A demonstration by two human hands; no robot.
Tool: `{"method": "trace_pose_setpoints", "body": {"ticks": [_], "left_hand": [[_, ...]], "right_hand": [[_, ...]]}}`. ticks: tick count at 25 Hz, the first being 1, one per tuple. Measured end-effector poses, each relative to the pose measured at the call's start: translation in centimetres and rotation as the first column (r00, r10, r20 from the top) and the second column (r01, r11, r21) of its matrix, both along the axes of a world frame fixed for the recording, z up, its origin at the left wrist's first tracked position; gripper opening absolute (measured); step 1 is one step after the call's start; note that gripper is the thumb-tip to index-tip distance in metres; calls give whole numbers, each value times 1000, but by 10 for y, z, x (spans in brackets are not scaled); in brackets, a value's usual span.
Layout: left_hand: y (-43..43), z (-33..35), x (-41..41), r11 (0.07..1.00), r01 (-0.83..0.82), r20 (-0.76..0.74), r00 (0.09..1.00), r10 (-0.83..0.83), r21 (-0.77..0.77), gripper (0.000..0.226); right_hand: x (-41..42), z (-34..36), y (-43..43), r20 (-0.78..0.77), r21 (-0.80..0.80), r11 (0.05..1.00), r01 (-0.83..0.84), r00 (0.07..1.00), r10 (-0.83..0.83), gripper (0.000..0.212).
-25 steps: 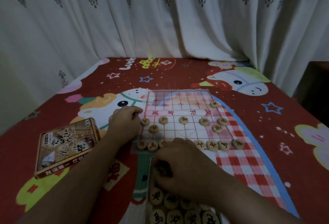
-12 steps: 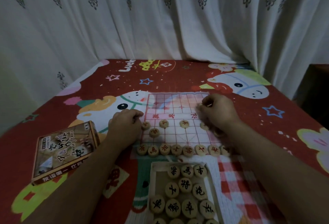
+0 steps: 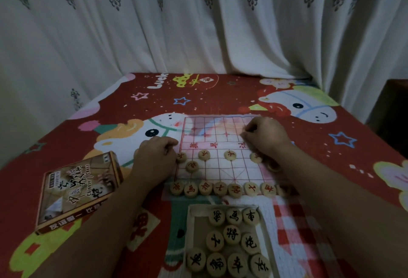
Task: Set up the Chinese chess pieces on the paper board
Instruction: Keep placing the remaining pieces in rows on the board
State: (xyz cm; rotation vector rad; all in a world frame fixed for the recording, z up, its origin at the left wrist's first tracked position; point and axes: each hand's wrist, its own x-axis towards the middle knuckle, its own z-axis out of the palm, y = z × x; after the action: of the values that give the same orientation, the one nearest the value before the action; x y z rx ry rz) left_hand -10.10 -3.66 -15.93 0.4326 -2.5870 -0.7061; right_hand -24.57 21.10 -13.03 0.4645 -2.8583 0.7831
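Over the paper board [image 3: 220, 168], I am curling left hand [image 3: 154, 158] and right hand [image 3: 267, 136] fingers; whether either holds anything, I cannot tell.

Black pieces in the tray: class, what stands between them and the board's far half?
The red back row along the near edge, the red pieces beyond it, and both hands: left hand at the left edge, right hand over the right side.

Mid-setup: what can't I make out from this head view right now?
- Head view: whether the right hand has a piece in its grip; its curled fingers hide it.
- Back row: its right end lies under the right forearm.
- Tray: nearest pieces cut off by the bottom edge.
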Motion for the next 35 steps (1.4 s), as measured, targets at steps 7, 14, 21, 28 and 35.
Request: {"method": "trace_pose_setpoints", "body": {"ticks": [7, 14, 21, 28, 35], "left_hand": [[0, 2, 1, 1000, 8, 42, 999, -7, -5, 30], [2, 4, 4, 1000, 1, 68, 998, -1, -11, 31], [3, 6, 6, 998, 14, 38, 999, -16, 64, 35], [16, 23, 16, 995, 99, -163, 982, -98, -1, 37], [60, 48, 34, 908, 414, -219, 893, -394, 55, 16]], "right_hand": [[57, 14, 17, -33, -331, 932, -146, 989, 144, 6], [156, 48, 21, 250, -122, 745, -656, 706, 663, 15], [175, 49, 15, 393, 132, 547, -827, 550, 737, 33], [176, 44, 20, 297, 138, 608, -782, 618, 728, 24], [151, 39, 33, 91, -271, 825, -496, 840, 535, 16]]}}
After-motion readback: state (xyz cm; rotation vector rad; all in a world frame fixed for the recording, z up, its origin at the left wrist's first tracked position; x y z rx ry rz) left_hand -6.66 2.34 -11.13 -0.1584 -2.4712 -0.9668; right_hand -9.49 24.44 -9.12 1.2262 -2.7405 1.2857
